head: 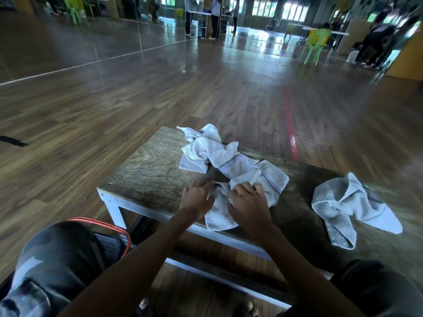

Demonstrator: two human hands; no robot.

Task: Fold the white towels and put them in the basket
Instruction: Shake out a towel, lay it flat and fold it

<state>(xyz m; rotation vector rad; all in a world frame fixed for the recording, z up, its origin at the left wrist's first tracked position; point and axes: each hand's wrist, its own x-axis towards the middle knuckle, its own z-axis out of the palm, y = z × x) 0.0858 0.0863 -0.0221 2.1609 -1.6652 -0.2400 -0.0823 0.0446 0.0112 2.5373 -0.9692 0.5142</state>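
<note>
Left grip (198, 200), up and right of the red-rimmed basket (100, 223), is laid with straight fingers on the crumpled white towel (219, 217) at the near edge of the desk (146, 170). Right grip (248, 203) is curled round its bunched middle. Corners should be found and the cloth pulled flat before any fold is made. A second towel (343, 202) is left unfolded well to the right.

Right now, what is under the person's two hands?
A crumpled white towel, on the wooden table, under the right hand and left hand. Its part beneath the palms is hidden.
</note>
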